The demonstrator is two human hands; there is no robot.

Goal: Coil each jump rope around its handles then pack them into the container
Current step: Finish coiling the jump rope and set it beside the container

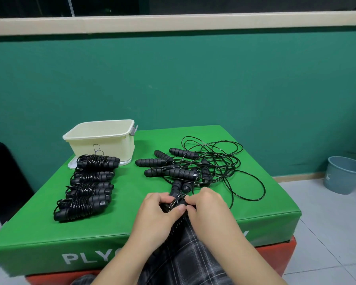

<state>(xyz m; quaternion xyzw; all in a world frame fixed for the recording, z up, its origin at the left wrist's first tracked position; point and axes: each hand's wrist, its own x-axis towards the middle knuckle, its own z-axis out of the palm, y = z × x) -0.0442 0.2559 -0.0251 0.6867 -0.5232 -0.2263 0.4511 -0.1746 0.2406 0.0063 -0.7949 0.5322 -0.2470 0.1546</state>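
While the left hand (pixel 160 208) and right hand (pixel 203 204) both clamp the black ridged-handle jump rope (pixel 178 199) well in front of the cream plastic container (pixel 103 138), its thin cord looks springy and slick, so gripping the paired handles seems best.

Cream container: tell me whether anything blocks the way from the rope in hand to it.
Nothing visible does. The container stands open at the far left; the four coiled ropes lie in front of it, low enough to lift the held rope over.
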